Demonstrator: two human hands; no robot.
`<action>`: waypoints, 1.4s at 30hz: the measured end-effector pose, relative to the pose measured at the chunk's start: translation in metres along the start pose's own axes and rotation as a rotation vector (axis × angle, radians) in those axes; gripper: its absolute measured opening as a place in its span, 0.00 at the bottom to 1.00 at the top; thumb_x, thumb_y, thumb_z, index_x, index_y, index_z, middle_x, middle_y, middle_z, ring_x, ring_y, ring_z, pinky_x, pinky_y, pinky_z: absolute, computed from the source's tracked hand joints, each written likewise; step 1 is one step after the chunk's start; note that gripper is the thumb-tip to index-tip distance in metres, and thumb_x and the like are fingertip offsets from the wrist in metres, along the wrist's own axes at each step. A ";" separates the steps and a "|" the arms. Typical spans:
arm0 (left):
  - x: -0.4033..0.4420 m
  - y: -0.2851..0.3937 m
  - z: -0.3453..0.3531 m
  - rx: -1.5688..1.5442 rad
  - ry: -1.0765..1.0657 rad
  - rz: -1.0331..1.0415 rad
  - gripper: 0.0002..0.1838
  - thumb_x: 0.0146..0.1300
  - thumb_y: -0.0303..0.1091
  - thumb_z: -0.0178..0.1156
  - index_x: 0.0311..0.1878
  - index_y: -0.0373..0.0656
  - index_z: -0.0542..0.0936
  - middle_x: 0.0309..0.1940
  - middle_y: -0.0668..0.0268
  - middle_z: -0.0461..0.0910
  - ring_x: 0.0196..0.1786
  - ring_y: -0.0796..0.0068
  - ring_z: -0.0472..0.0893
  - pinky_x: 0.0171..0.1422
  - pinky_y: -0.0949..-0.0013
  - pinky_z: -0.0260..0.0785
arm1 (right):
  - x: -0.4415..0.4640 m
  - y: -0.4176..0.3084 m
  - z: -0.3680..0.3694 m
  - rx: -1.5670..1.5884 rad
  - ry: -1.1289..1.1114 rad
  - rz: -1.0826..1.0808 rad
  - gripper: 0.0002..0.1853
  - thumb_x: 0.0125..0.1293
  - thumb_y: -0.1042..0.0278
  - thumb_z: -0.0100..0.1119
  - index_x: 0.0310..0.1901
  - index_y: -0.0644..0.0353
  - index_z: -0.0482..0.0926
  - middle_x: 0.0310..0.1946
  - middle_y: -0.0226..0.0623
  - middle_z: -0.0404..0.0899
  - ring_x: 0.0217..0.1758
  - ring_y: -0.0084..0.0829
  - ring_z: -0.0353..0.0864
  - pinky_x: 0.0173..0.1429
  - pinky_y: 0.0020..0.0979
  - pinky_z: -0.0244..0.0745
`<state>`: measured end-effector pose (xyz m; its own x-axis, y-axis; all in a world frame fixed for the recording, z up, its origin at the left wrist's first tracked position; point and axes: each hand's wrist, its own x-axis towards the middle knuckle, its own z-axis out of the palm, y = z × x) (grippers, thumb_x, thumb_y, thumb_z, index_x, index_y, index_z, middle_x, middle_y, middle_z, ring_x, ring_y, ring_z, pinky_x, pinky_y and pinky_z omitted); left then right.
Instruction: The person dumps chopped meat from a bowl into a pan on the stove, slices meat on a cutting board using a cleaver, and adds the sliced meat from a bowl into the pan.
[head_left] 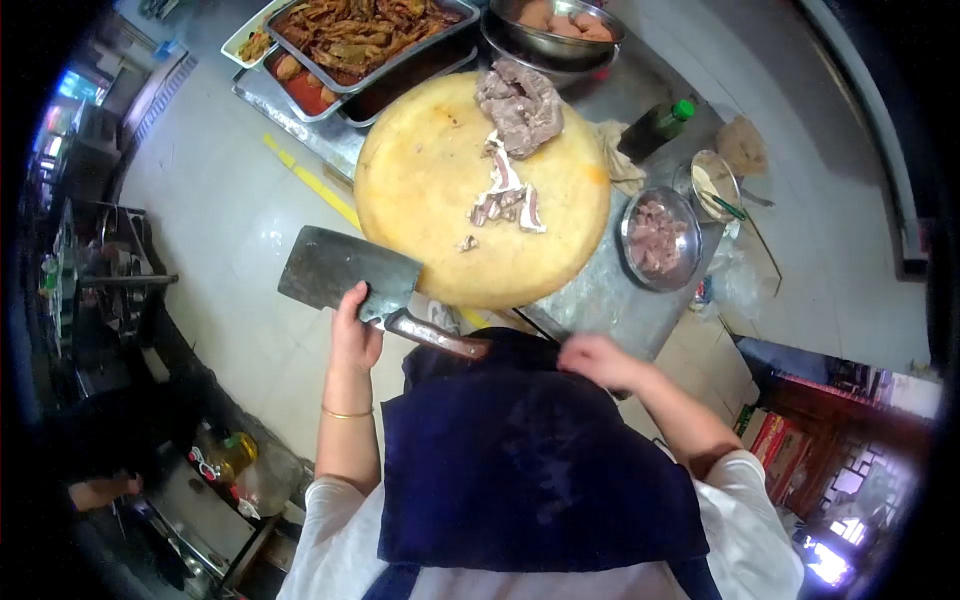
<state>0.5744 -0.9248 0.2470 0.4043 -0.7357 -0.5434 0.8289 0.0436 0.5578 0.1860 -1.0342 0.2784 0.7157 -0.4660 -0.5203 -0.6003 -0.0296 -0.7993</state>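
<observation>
My left hand (352,328) grips a cleaver (345,268) where the blade meets the handle, left of the round chopping board's near edge. The wide dark blade points left and the wooden handle points right, over my apron. My right hand (603,360) is in front of the apron's top right, below the board; its fingers look curled but are blurred. On the chopping board (415,190) lies a large lump of cooked meat (518,105) at the far right. Several cut pieces of meat (505,207) lie nearer the middle.
A metal bowl (692,262) of meat chunks stands right of the board, near a green-capped bottle (652,132) and a small container (722,172). Behind are a tray (350,82) of braised food and a steel basin (556,42) with round brown items. A cloth (622,160) touches the board's right side.
</observation>
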 end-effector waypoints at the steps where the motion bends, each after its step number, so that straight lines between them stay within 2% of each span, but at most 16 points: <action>1: 0.001 0.000 0.003 0.011 -0.011 -0.007 0.20 0.67 0.30 0.59 0.61 0.39 0.72 0.53 0.62 0.79 0.55 0.66 0.79 0.62 0.61 0.73 | -0.017 0.026 0.010 0.089 0.018 -0.031 0.07 0.63 0.65 0.63 0.37 0.59 0.82 0.28 0.44 0.80 0.42 0.43 0.81 0.48 0.44 0.76; 4: 0.004 -0.003 0.018 0.075 -0.033 0.013 0.18 0.67 0.34 0.60 0.57 0.38 0.75 0.51 0.61 0.81 0.53 0.66 0.81 0.60 0.62 0.74 | -0.051 0.031 -0.012 -0.453 0.042 0.048 0.10 0.61 0.62 0.66 0.39 0.59 0.83 0.34 0.44 0.82 0.43 0.44 0.82 0.48 0.45 0.76; 9: 0.005 -0.042 0.100 0.339 -0.193 0.067 0.16 0.67 0.36 0.63 0.52 0.36 0.78 0.46 0.60 0.83 0.46 0.66 0.83 0.52 0.62 0.78 | -0.011 -0.096 -0.017 -0.408 0.560 -0.350 0.31 0.59 0.60 0.67 0.64 0.54 0.71 0.45 0.48 0.82 0.45 0.49 0.82 0.49 0.47 0.76; 11: -0.003 -0.057 0.137 0.494 -0.215 -0.157 0.17 0.67 0.34 0.63 0.53 0.34 0.78 0.45 0.62 0.83 0.44 0.69 0.83 0.43 0.64 0.79 | 0.008 -0.115 -0.001 -0.384 0.542 -0.232 0.34 0.59 0.64 0.66 0.68 0.52 0.65 0.45 0.49 0.82 0.45 0.51 0.82 0.49 0.46 0.77; 13: -0.016 -0.054 0.168 0.775 -0.461 -0.269 0.15 0.67 0.34 0.63 0.52 0.34 0.80 0.43 0.63 0.84 0.44 0.72 0.83 0.40 0.65 0.80 | 0.015 -0.111 0.003 -0.281 0.612 -0.166 0.36 0.59 0.69 0.63 0.69 0.52 0.62 0.45 0.50 0.82 0.45 0.52 0.83 0.49 0.45 0.78; 14: -0.005 -0.048 0.174 1.004 -0.790 -0.243 0.13 0.68 0.34 0.62 0.49 0.34 0.81 0.41 0.64 0.84 0.45 0.75 0.82 0.48 0.68 0.79 | 0.016 -0.099 0.006 -0.193 0.689 -0.160 0.36 0.59 0.71 0.62 0.69 0.52 0.62 0.45 0.51 0.82 0.45 0.53 0.83 0.49 0.45 0.78; 15: -0.006 -0.046 0.180 0.864 -0.937 -0.231 0.11 0.70 0.32 0.59 0.47 0.35 0.82 0.42 0.65 0.84 0.46 0.77 0.82 0.53 0.72 0.77 | 0.015 -0.090 0.006 -0.106 0.761 -0.153 0.35 0.59 0.73 0.60 0.69 0.52 0.61 0.44 0.52 0.82 0.44 0.53 0.83 0.49 0.44 0.79; 17: 0.018 -0.036 0.186 1.066 -1.083 -0.081 0.10 0.72 0.29 0.56 0.49 0.35 0.82 0.43 0.67 0.85 0.44 0.79 0.82 0.54 0.74 0.75 | 0.003 -0.078 -0.004 0.096 0.721 -0.049 0.29 0.62 0.72 0.61 0.66 0.57 0.66 0.41 0.47 0.82 0.42 0.43 0.85 0.49 0.40 0.78; 18: 0.045 -0.037 0.182 1.027 -1.087 -0.029 0.10 0.73 0.28 0.54 0.50 0.37 0.82 0.43 0.68 0.85 0.44 0.80 0.82 0.53 0.74 0.76 | 0.000 -0.063 -0.007 0.157 0.721 -0.041 0.28 0.63 0.71 0.61 0.64 0.58 0.67 0.40 0.45 0.82 0.41 0.40 0.84 0.49 0.38 0.78; 19: 0.055 -0.029 0.194 1.048 -0.876 -0.063 0.10 0.73 0.28 0.55 0.50 0.36 0.83 0.40 0.68 0.85 0.41 0.81 0.82 0.48 0.73 0.76 | -0.002 -0.053 -0.010 0.217 0.723 -0.035 0.26 0.63 0.71 0.62 0.63 0.60 0.69 0.39 0.43 0.82 0.40 0.36 0.84 0.49 0.37 0.78; 20: 0.097 -0.029 0.196 1.333 -0.595 0.136 0.10 0.70 0.28 0.57 0.48 0.36 0.83 0.35 0.66 0.85 0.35 0.81 0.81 0.40 0.72 0.76 | -0.010 -0.049 -0.009 0.443 0.714 0.121 0.23 0.65 0.68 0.64 0.60 0.62 0.71 0.36 0.36 0.80 0.38 0.27 0.78 0.47 0.32 0.76; 21: 0.108 -0.027 0.196 1.503 -0.570 0.301 0.10 0.67 0.28 0.59 0.47 0.35 0.84 0.31 0.65 0.84 0.30 0.80 0.80 0.35 0.72 0.74 | -0.012 -0.041 -0.005 0.419 0.737 0.106 0.23 0.65 0.68 0.63 0.60 0.62 0.71 0.36 0.37 0.80 0.39 0.27 0.78 0.47 0.32 0.76; 27: 0.140 -0.037 0.196 1.740 -0.793 0.888 0.19 0.57 0.21 0.58 0.49 0.51 0.86 0.40 0.59 0.79 0.47 0.57 0.78 0.53 0.61 0.73 | -0.023 -0.036 0.002 0.246 0.714 0.101 0.25 0.65 0.68 0.62 0.63 0.62 0.70 0.45 0.48 0.82 0.47 0.38 0.84 0.52 0.37 0.77; 32: 0.153 -0.026 0.207 2.101 -0.953 0.918 0.20 0.56 0.25 0.61 0.51 0.56 0.85 0.43 0.64 0.77 0.48 0.60 0.75 0.52 0.60 0.69 | -0.029 -0.034 0.005 0.065 0.790 0.013 0.25 0.64 0.67 0.61 0.64 0.56 0.72 0.46 0.48 0.82 0.45 0.45 0.85 0.51 0.39 0.79; 38: 0.146 -0.013 0.190 2.084 -0.910 0.956 0.17 0.54 0.28 0.64 0.48 0.56 0.83 0.49 0.68 0.77 0.53 0.60 0.74 0.58 0.58 0.66 | -0.035 -0.045 -0.027 -0.557 0.867 0.180 0.28 0.61 0.68 0.63 0.65 0.42 0.76 0.39 0.40 0.80 0.39 0.43 0.83 0.43 0.41 0.80; 42: 0.138 -0.008 0.176 2.064 -0.856 1.168 0.13 0.55 0.32 0.64 0.45 0.52 0.83 0.49 0.69 0.78 0.55 0.63 0.74 0.62 0.59 0.62 | 0.012 -0.037 -0.061 -0.818 0.844 0.174 0.28 0.60 0.68 0.63 0.64 0.38 0.77 0.35 0.36 0.75 0.39 0.41 0.80 0.44 0.41 0.78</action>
<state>0.5556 -1.1459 0.2778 -0.3745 -0.9040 0.2063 -0.8875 0.4139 0.2026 0.1952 -1.0925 0.3197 0.3246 -0.9458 0.0046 -0.9352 -0.3216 -0.1484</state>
